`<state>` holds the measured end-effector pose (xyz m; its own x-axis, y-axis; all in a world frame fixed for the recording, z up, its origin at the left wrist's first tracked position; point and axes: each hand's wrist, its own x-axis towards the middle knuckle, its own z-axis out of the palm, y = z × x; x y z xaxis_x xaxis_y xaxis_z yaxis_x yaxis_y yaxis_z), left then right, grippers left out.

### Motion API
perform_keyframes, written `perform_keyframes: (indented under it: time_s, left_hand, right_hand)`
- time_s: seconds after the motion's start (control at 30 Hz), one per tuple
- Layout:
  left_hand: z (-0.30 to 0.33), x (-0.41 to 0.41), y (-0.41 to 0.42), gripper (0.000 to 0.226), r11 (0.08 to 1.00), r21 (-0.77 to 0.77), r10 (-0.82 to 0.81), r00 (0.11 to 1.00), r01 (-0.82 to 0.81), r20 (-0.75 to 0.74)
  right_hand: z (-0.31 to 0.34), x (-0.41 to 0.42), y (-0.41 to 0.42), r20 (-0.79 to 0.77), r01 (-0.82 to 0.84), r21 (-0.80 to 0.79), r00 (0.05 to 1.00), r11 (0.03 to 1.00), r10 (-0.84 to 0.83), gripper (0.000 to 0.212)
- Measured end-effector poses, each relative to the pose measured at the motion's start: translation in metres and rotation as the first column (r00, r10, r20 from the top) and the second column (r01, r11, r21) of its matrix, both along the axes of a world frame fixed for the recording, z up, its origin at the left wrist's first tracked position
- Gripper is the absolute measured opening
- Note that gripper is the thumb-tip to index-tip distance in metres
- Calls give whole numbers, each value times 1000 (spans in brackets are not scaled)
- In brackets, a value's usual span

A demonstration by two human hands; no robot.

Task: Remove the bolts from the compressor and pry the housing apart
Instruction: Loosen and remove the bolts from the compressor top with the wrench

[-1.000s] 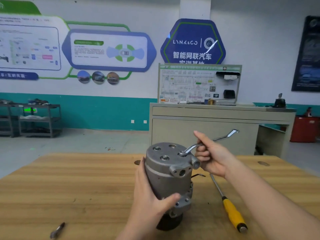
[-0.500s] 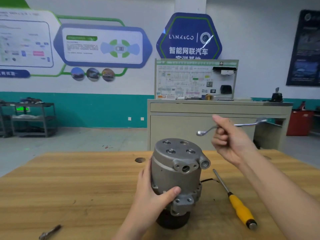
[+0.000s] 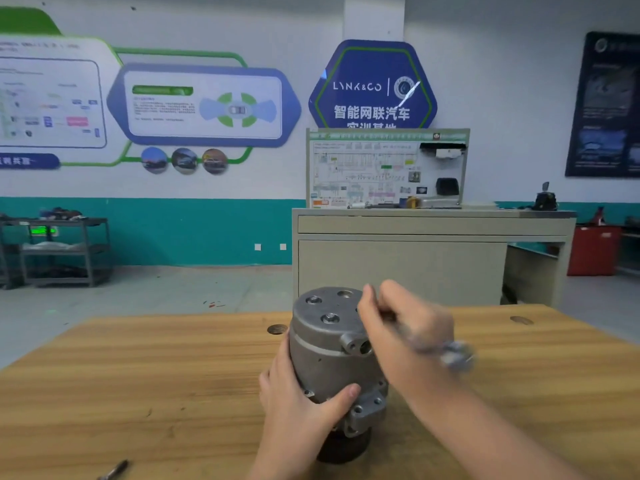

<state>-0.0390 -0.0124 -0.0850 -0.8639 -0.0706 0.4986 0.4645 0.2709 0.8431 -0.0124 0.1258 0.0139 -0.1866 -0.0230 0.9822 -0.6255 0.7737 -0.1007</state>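
The compressor [image 3: 332, 355] stands upright on the wooden desk [image 3: 138, 375], lower centre of the frame. The left hand [image 3: 298, 407] wraps its side, thumb across the front. The right hand [image 3: 405, 327], blurred, is curled around a wrench [image 3: 446, 351] beside the compressor's top.

Looks like a training workshop. White wall [image 3: 485, 64] up top with a teal band [image 3: 173, 230] along the bottom. Big blue and green info panel [image 3: 204, 105] on the left, blue hexagon sign [image 3: 372, 84] reading LYNK&CO in the middle, dark poster [image 3: 606, 105] far right. Beige cabinet [image 3: 398, 268] against the wall, carrying a wiring-diagram board [image 3: 384, 168]. Grey metal shelf cart [image 3: 59, 251] off to the left, red bin [image 3: 592, 251] to the right. Grey concrete floor [image 3: 156, 299], bit scuffed. Wooden workbench [image 3: 138, 386] up front with round holes in the top. Flat, even indoor lighting.
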Motion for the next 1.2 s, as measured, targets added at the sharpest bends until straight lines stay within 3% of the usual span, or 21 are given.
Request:
perform_keyframes:
  time_s: [0.1, 0.2, 0.27, 0.33, 0.4, 0.5, 0.57, 0.67, 0.77, 0.8, 0.87, 1.0, 1.1, 1.2]
  left_hand:
    - [3, 3, 4, 121, 1000, 10, -25, 1000, 25, -14]
    - [1, 9, 10, 144, 996, -85, -24, 996, 17, -88]
    - [-1, 7, 11, 144, 986, -166, -52, 989, 29, -137]
    - [0, 1, 4, 139, 978, -138, -172, 977, 155, -125]
    - [2, -5, -8, 133, 952, -107, -297, 950, 286, -102]
    - [4, -8, -23, 126, 907, -114, -411, 911, 407, -22]
    - [4, -8, -23, 128, 888, -111, -449, 894, 447, 5]
    - [2, -10, -17, 135, 901, -83, -427, 904, 426, 9]
    - [2, -11, -12, 139, 924, -89, -375, 927, 372, -19]
    - [2, -11, -12, 139, 928, -89, -364, 931, 361, -17]
    - [0, -10, -12, 133, 935, -55, -351, 936, 350, 2]
    - [-1, -10, -15, 89, 981, 35, -192, 981, 192, -1]
    - [0, -9, -14, 90, 997, -9, -75, 997, 75, -15]
    - [0, -7, -10, 106, 998, -32, -49, 998, 48, -27]
  right_hand:
    - [-3, 6, -4, -5, 73, 93, 997, 993, -73, 50]
    - [-10, 6, 3, 85, 3, -118, 996, 993, 7, 43]
    - [-13, 4, 15, 186, -95, -258, 972, 961, 146, 48]
    - [-12, 1, 28, 264, -224, -422, 897, 878, 355, 48]
    - [-5, -3, 43, 274, -342, -662, 718, 667, 640, 40]
    - [6, -22, 59, 197, -234, -935, 279, 266, 940, 23]
    - [13, -35, 61, 188, -120, -971, 139, 205, 972, 20]
    - [21, -46, 59, 152, -127, -977, 155, 173, 976, 21]
    - [24, -43, 60, -35, -200, -979, 329, 33, 944, 25]
    - [22, -40, 60, -38, -220, -974, 406, 57, 913, 28]
    - [16, -32, 55, 63, -244, -940, 563, 238, 824, 37]
    - [4, -14, 38, 194, -260, -779, 765, 571, 614, 48]
    - [5, -6, 31, 232, -217, -595, 875, 774, 424, 44]
    - [2, 1, 28, 260, -118, -406, 936, 907, 237, 39]
